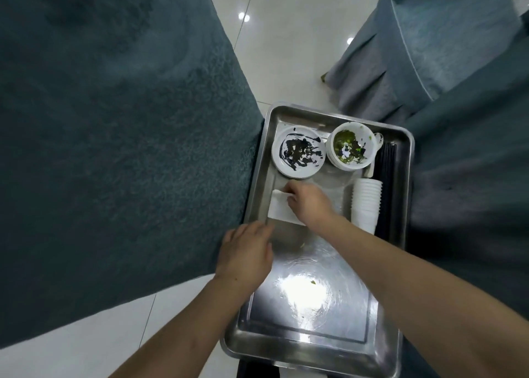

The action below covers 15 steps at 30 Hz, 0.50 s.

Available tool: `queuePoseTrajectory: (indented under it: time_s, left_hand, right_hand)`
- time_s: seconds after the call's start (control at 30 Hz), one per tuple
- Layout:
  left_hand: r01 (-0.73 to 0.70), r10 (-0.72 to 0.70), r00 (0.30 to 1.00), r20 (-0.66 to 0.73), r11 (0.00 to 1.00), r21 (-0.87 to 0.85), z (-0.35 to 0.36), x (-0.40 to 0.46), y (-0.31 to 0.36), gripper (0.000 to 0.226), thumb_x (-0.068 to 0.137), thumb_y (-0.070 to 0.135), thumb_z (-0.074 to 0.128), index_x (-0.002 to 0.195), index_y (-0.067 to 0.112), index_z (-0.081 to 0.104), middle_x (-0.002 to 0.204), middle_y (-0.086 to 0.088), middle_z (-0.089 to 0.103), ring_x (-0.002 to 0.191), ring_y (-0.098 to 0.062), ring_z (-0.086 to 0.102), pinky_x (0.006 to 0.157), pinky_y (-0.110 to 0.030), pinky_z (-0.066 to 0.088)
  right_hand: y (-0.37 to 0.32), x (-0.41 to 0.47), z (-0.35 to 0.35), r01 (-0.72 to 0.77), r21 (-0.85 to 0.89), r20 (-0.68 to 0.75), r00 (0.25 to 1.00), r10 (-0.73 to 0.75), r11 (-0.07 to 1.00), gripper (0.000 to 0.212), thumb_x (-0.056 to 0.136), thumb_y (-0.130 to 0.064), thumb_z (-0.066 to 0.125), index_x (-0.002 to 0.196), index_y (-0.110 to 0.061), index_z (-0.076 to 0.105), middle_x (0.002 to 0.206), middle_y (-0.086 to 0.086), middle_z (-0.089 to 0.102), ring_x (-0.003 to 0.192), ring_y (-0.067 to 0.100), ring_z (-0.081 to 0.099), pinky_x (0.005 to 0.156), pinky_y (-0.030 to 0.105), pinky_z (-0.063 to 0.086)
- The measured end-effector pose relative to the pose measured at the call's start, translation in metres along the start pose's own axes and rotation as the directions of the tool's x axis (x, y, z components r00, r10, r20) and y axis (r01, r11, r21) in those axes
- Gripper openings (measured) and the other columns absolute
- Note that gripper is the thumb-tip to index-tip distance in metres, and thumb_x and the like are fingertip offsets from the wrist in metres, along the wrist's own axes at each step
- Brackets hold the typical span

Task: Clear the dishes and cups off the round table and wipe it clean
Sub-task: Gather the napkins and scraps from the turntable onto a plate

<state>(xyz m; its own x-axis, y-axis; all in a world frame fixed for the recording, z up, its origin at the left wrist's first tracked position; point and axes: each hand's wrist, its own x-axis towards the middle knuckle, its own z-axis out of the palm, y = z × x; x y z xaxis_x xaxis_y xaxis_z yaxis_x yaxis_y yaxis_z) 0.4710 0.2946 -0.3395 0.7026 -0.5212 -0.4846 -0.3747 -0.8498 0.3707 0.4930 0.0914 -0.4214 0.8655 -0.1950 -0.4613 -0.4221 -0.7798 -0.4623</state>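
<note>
Your right hand (307,204) is down in the metal tray (323,346), fingers pinched on a white cloth (279,210) lying on the tray floor. Your left hand (247,253) rests on the tray's left rim, fingers together and flat. Far end: plate (299,152) smeared dark, stacked bowls (351,144) with green residue, nested white cups (365,203) lying sideways, black chopsticks (386,177) — probably several; blurred. Teal tablecloth (114,120) at left.

In the tray (337,346) we find the plate (299,152) far left, the bowl stack (351,146) to its right, the cups (366,203) nearer on the right with chopsticks (387,183) along the right wall, and the napkin (282,209) before the plate.
</note>
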Motion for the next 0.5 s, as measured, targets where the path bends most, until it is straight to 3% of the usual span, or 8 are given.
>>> queuePoseTrajectory:
  time_s: [0.27, 0.5]
  left_hand:
    - [-0.028, 0.029, 0.999, -0.020, 0.998, 0.054, 0.005, 0.019, 0.005, 0.041, 0.102, 0.030, 0.045, 0.143, 0.030, 0.049, 0.146, 0.010, 0.048, 0.136, -0.014, 0.043, 0.113, -0.037, 0.032]
    - [-0.057, 0.056, 0.998, 0.007, 0.995, 0.078, 0.014, 0.031, 0.015, 0.042, 0.102, 0.030, 0.044, 0.144, 0.032, 0.048, 0.152, 0.009, 0.045, 0.140, -0.015, 0.037, 0.115, -0.037, 0.028]
  right_hand:
    - [0.010, 0.005, 0.005, 0.053, -0.123, -0.213, 0.974, -0.078, 0.991, 0.029, 0.080, -0.024, 0.075, 0.105, -0.017, 0.063, 0.102, 0.006, 0.062, 0.099, 0.030, 0.056, 0.083, 0.043, 0.046]
    - [0.017, 0.000, 0.005, 0.057, -0.138, -0.230, 0.969, -0.088, 0.989, 0.030, 0.078, -0.026, 0.079, 0.099, -0.016, 0.062, 0.098, 0.005, 0.060, 0.097, 0.029, 0.057, 0.078, 0.042, 0.047]
